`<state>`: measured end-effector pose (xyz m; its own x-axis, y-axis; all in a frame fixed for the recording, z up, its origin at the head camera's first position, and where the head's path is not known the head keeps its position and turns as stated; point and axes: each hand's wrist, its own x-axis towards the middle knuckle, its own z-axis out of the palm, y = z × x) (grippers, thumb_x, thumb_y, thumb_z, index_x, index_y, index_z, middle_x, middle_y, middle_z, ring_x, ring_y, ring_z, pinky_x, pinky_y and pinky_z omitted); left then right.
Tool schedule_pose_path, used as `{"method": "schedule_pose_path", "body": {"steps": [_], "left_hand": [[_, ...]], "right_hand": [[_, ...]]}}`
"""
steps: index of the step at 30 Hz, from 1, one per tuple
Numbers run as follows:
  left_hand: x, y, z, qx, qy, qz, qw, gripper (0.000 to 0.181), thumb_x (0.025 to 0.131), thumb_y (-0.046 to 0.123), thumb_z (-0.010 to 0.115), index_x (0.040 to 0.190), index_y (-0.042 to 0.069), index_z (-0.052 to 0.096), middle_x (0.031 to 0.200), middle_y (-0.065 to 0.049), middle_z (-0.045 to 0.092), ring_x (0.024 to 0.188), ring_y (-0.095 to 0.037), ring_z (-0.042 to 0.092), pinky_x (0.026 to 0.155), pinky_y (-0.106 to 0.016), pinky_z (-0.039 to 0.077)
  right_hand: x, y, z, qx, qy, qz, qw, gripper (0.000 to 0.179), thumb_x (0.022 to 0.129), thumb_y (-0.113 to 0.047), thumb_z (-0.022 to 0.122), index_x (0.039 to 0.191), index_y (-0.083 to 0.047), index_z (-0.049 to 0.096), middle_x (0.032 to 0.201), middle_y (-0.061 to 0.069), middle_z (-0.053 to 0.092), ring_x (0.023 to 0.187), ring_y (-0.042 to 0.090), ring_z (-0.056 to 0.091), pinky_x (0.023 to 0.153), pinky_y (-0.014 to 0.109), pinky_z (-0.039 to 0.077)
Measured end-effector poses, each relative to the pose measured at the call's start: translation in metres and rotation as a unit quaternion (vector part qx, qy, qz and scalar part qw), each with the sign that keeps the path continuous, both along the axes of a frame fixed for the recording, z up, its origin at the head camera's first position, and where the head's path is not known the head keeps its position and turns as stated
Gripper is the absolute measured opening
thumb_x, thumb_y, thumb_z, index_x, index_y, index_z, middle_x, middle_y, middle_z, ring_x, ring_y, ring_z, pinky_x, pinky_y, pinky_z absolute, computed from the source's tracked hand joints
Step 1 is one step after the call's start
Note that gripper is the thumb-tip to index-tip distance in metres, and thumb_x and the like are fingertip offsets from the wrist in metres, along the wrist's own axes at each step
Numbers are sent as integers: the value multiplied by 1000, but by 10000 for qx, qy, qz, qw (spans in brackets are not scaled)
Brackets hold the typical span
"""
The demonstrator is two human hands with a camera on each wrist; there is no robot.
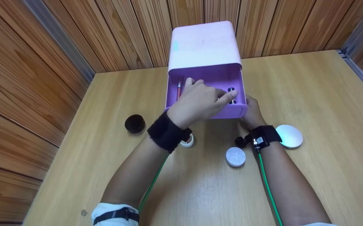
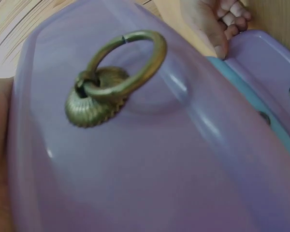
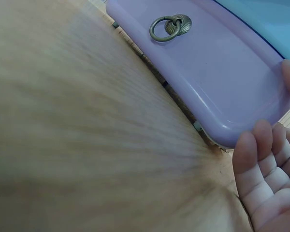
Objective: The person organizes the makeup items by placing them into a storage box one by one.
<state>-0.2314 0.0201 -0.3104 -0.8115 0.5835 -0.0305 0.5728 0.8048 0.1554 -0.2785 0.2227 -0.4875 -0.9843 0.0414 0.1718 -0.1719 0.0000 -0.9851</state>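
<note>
A small pink and purple drawer cabinet (image 1: 205,45) stands at the back of the table, its upper drawer (image 1: 228,111) pulled out. My left hand (image 1: 197,100) reaches over the drawer front, with the fingers down inside and the thumb stretched to the right. Its fingertips are hidden, so I cannot tell whether they hold anything. A slim red tube (image 1: 179,91) lies left of the fingers, and small dark bottles (image 1: 231,90) sit near the thumb. My right hand (image 3: 275,169) rests beside the closed lower drawer (image 3: 222,72), thumb at its edge, fingers loosely bent.
A dark-lidded jar (image 1: 135,124) stands at left on the table. Below my left wrist is a small white round container (image 1: 187,141). A white round jar (image 1: 235,157) and a silvery disc (image 1: 289,136) lie near my right forearm. Wood-panel walls (image 1: 150,31) stand behind.
</note>
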Motion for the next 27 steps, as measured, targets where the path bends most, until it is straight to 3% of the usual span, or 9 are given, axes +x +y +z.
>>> {"method": "schedule_pose_path", "body": {"steps": [4, 7, 9, 16, 19, 21, 22, 24, 27], "left_hand": [[5, -14, 5, 264, 532, -251, 9979, 63, 99, 63, 20, 125, 29, 67, 109, 10, 69, 98, -15, 52, 87, -37, 28], [10, -31, 7, 799, 1112, -413, 9897, 51, 102, 53, 34, 124, 22, 68, 122, 6, 66, 109, -15, 54, 91, -36, 32], [14, -43, 6, 1347, 1517, -562, 9776, 43, 103, 44, 43, 120, 16, 70, 119, 1, 67, 110, -17, 56, 92, -36, 36], [29, -77, -6, 2894, 2629, -960, 9154, 27, 99, 23, 58, 107, 2, 72, 97, -7, 66, 88, -17, 59, 79, -26, 49], [35, -91, -6, 3093, 2815, -857, 9043, 22, 97, 19, 60, 104, 1, 71, 92, -5, 66, 84, -14, 60, 75, -24, 50], [38, -100, -6, 3108, 2783, -755, 9057, 19, 96, 17, 62, 102, 2, 72, 88, -4, 66, 82, -13, 60, 73, -25, 51], [39, -103, -6, 3044, 2710, -686, 9106, 18, 96, 17, 61, 101, 3, 72, 87, -3, 66, 80, -13, 60, 71, -26, 50], [39, -110, -7, 2774, 2411, -467, 9289, 14, 95, 14, 62, 98, 5, 72, 85, -2, 65, 77, -13, 59, 69, -27, 50], [37, -119, -10, 2105, 1612, 33, 9642, 9, 92, 8, 64, 92, 6, 72, 86, -2, 67, 78, -16, 62, 71, -32, 52]], "right_hand": [[-6, 2, -13, -99, -54, 4, 9999, 26, 90, -6, 66, 115, 2, 64, 96, 5, 62, 91, 18, 54, 82, 30, 46], [-7, 7, -18, -57, -123, 28, 9999, 33, 92, -11, 66, 124, -2, 62, 106, 7, 63, 99, 18, 55, 89, 31, 46], [-5, 10, -17, -13, -92, 20, 10000, 35, 93, -11, 65, 126, -2, 61, 108, 8, 63, 101, 19, 55, 90, 32, 45], [9, 16, -2, -32, 206, 152, 9997, 36, 92, -12, 66, 127, -5, 61, 110, 10, 63, 102, 20, 56, 89, 31, 45], [12, 17, -3, -50, 165, 232, 9996, 37, 92, -15, 67, 128, -8, 60, 113, 10, 63, 104, 20, 55, 90, 32, 43], [13, 20, -3, -19, 135, 237, 9996, 36, 91, -15, 68, 126, -9, 61, 112, 11, 62, 104, 21, 55, 91, 33, 43], [13, 21, -4, -16, 111, 227, 9997, 35, 92, -15, 67, 125, -9, 61, 111, 12, 62, 103, 22, 55, 91, 34, 43], [11, 24, -4, -28, 72, 220, 9997, 32, 91, -16, 68, 122, -9, 61, 107, 12, 61, 100, 22, 55, 89, 34, 44], [8, 30, -3, -149, 31, 258, 9996, 29, 91, -16, 69, 118, -9, 63, 103, 10, 61, 97, 20, 55, 87, 33, 44]]}}
